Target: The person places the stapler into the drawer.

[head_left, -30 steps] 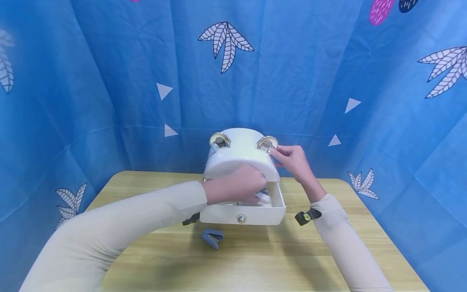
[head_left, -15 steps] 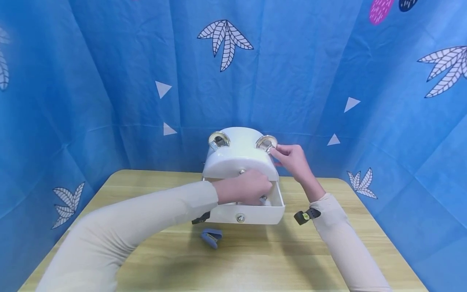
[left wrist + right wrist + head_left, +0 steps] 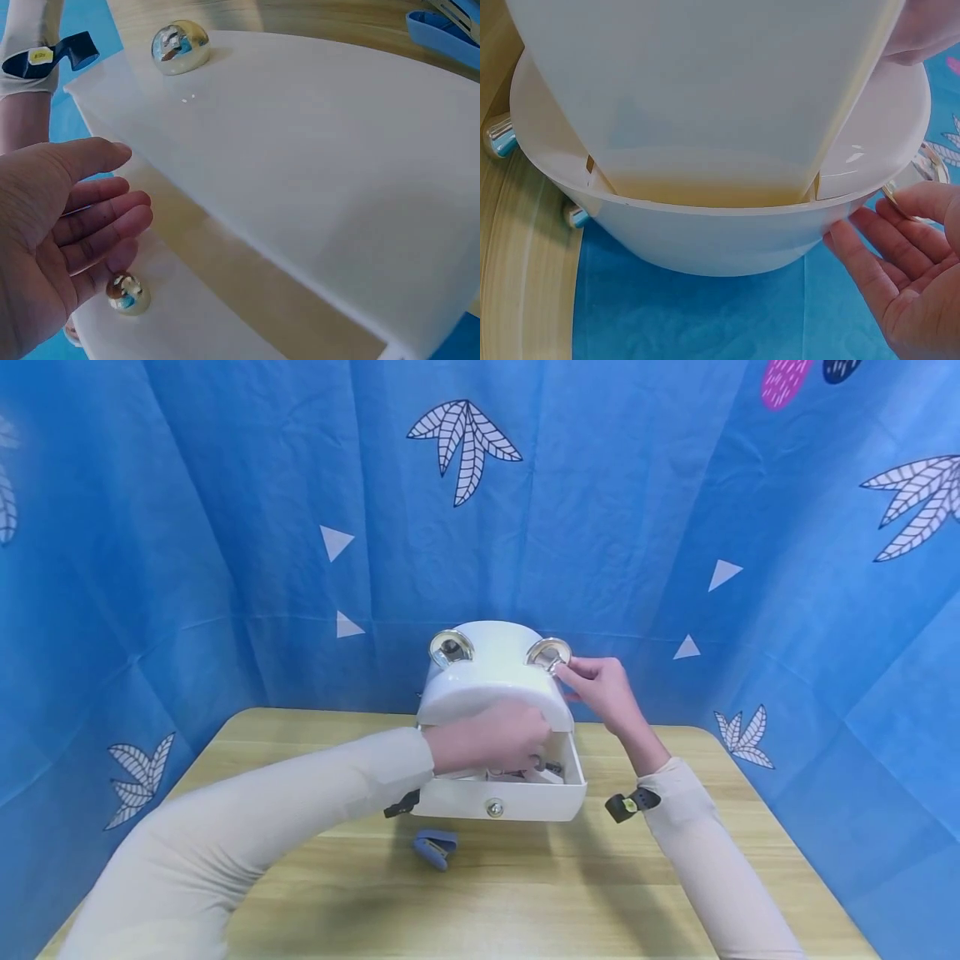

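A white two-drawer storage box (image 3: 491, 652) with two round gold ears stands at the table's far side. Its lower drawer (image 3: 450, 800) is pulled out, small items lying inside. Over this drawer is my left hand (image 3: 498, 735), seen palm-on with loosely bent fingers (image 3: 112, 221) in the left wrist view; nothing shows between them there. A small grey item (image 3: 539, 760) appears just under its fingertips in the head view. My right hand (image 3: 603, 693) holds the box by its right gold ear (image 3: 549, 653), thumb on the rim and fingers (image 3: 847, 244) against the box's side.
A blue stapler (image 3: 437, 848) lies on the wooden table (image 3: 525, 893) in front of the drawer. A gold knob (image 3: 495, 808) sticks out of the drawer front. Blue printed curtain (image 3: 615, 527) hangs behind the table and at both sides.
My left hand dipped into the drawer half a second ago and has now risen slightly and shifted left, uncovering more small items. My right hand has stayed at the ear.
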Tool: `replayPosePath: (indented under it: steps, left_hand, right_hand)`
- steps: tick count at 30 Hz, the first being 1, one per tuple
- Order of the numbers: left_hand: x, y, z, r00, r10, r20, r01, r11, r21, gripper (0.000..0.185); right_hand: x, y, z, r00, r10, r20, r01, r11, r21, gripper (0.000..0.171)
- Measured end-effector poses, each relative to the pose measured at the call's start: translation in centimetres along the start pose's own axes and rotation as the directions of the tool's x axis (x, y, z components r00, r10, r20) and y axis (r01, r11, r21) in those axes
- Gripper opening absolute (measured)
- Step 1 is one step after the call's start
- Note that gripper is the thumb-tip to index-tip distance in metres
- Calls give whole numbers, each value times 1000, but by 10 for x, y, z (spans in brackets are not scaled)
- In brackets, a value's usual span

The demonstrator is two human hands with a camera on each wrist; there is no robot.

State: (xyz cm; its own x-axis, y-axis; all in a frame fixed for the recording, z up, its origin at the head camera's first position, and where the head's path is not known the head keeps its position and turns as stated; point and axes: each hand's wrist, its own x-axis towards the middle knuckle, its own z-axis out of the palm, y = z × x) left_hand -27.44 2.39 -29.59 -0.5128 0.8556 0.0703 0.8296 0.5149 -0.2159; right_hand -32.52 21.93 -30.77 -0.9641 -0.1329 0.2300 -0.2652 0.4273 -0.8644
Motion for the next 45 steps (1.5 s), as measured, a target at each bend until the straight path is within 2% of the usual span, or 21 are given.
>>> replayPosePath:
  steps: [4, 8, 12, 15, 22, 24, 26, 28, 30, 33, 35, 39, 42, 45]
  left_hand:
    - [-5, -4, -4, 995, 44, -84, -46, 999, -15, 14]
    - [-13, -6, -10, 991, 62, -122, -68, 997, -47, 11]
    - [-23, -8, -20, 992, 30, -121, -45, 992, -120, 14]
    - [-32, -10, -27, 992, -17, -125, -7, 981, -192, 19]
    - [-45, -11, -30, 986, -66, -150, 19, 955, -295, 21]
    - [-49, -10, -29, 984, -78, -157, 19, 938, -347, 19]
    - [-54, -6, -25, 982, -94, -165, 17, 908, -419, 18]
    - [-60, -2, -21, 980, -111, -167, 10, 858, -514, 15]
    - [-67, 4, -15, 979, -139, -151, 15, 781, -624, 13]
    - [-76, 13, -6, 980, -181, -77, 54, 626, -778, 13]
    - [-82, 18, 0, 981, -193, -22, 85, 530, -844, 15]
    - [-91, 25, 13, 977, -198, 82, 149, 354, -923, 19]
    - [-96, 30, 24, 962, -213, 169, 215, 215, -953, 23]
    - [-100, 36, 34, 940, -234, 249, 273, 79, -959, 26]
  right_hand:
    - [1, 0, 1, 1000, 5, 5, -5, 1000, 5, 41]
    - [2, 1, 1, 1000, -1, 3, 1, 1000, 13, 41]
    - [2, 0, 1, 1000, -2, -3, 2, 1000, 10, 40]
    - [1, -2, 0, 1000, 8, -1, -8, 1000, 3, 40]
    - [2, 0, -1, 1000, 21, -5, -21, 1000, 7, 40]
    - [2, 0, 0, 1000, 20, -2, -20, 1000, 9, 41]
    - [2, 0, 0, 1000, 18, 0, -18, 1000, 8, 42]
    - [2, 0, 0, 1000, 16, -2, -16, 1000, 6, 41]
    - [2, 0, 0, 1000, 11, -1, -11, 1000, 3, 41]
    - [3, 1, 0, 1000, 10, 1, -10, 1000, 0, 40]
    - [3, 0, -1, 1000, 10, 1, -10, 1000, 0, 41]
    - [3, -2, -1, 1000, 14, 3, -14, 1000, 5, 42]
    - [3, -3, -1, 1000, 17, 10, -17, 1000, 10, 42]
    - [3, -1, -1, 1000, 23, 13, -23, 1000, 9, 42]
